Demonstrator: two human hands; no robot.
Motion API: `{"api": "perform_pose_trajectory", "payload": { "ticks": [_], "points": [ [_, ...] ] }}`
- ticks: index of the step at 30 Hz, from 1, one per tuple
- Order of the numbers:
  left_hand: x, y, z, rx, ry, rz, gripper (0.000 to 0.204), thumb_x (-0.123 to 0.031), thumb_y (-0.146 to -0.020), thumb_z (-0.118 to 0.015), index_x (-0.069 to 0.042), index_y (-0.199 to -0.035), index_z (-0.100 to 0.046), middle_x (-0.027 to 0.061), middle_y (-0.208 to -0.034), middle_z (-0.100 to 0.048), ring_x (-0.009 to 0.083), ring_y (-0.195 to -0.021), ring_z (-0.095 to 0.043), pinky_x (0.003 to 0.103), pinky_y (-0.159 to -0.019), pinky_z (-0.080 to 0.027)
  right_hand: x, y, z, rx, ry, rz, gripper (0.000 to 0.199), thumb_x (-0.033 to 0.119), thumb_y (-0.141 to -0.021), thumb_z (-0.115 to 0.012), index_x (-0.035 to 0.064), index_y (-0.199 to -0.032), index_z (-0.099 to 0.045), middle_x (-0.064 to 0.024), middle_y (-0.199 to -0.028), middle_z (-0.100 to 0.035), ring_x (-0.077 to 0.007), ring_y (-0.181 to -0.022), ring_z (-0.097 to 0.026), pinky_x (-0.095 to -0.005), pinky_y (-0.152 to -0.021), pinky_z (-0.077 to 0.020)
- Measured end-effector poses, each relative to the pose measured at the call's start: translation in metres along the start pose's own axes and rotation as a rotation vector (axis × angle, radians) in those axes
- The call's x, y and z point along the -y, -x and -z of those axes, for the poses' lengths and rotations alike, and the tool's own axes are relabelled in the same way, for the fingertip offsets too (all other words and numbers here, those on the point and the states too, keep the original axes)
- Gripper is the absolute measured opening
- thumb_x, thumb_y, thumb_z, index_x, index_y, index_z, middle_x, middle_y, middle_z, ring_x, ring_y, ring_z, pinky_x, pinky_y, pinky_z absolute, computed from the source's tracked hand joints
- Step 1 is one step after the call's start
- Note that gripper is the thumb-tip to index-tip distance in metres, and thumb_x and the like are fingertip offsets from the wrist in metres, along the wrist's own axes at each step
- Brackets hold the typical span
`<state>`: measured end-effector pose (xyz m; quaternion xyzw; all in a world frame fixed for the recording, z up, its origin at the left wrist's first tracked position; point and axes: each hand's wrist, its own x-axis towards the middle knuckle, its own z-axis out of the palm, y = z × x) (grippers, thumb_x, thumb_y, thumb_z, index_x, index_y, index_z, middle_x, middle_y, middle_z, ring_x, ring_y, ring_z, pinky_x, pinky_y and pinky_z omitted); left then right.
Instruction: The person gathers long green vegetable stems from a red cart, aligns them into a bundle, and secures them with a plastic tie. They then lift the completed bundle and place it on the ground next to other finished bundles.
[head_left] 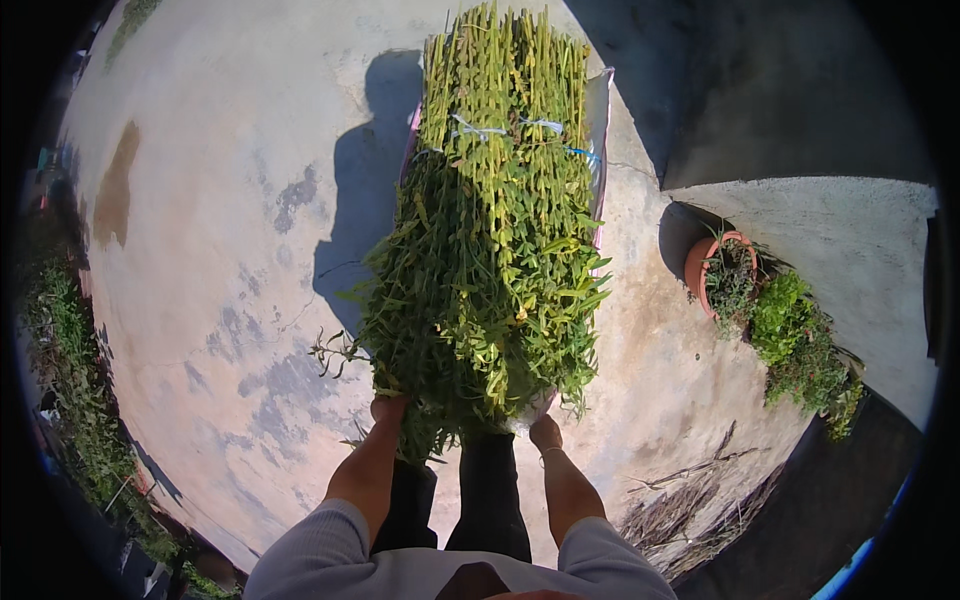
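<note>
Long green leafy stalks (pixel 490 230) lie in tied bundles, cut ends pointing away from me and leafy tops toward me. Pale ties (pixel 478 130) and a blue tie (pixel 582 154) bind them. Beneath the bundles is a pale sheet with a pinkish edge (pixel 598 205), showing along both sides. At the near left corner of the pile, my left hand (pixel 388 408) is closed, its fingers mostly hidden by leaves. My right hand (pixel 545 432) is closed at the near right corner, on what looks like the sheet's end.
Pale, stained concrete (pixel 250 250) surrounds the pile. To the right are a tipped terracotta pot (pixel 697 270), leafy plants (pixel 785 320) and a low wall (pixel 850 230). Dry twigs (pixel 690 500) lie at the lower right. Plants (pixel 75 360) line the left edge.
</note>
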<state>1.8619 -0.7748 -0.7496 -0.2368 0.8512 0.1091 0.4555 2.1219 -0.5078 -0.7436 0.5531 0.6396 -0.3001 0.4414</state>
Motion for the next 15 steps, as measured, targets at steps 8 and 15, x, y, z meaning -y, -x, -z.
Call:
{"api": "perform_pose_trajectory", "payload": {
  "ticks": [8,15],
  "points": [
    [0.015,-0.033,0.022,0.155,0.299,0.043,0.07,-0.056,-0.07,-0.07,-0.009,-0.119,-0.053,0.0133,-0.115,-0.055,0.0269,-0.109,-0.053,0.045,-0.076,-0.048,-0.004,0.072,-0.021,0.147,-0.564,-0.025,0.031,0.033,-0.087,-0.054,0.0062,-0.071,-0.053,-0.0071,-0.052,-0.055,-0.0173,-0.044,-0.059,-0.0311,-0.036,-0.0447],
    [0.156,0.038,0.118,0.252,0.246,-0.298,0.039,-0.045,-0.077,-0.06,-0.006,-0.075,-0.062,0.0099,-0.069,-0.061,0.0252,-0.067,-0.06,0.04,-0.06,-0.046,-0.094,0.204,-0.012,0.409,-0.562,-0.122,0.026,0.022,-0.085,-0.051,0.0022,-0.068,-0.056,-0.0165,-0.06,-0.061,-0.0221,-0.043,-0.057,-0.0347,-0.036,-0.0438]
  ]
}}
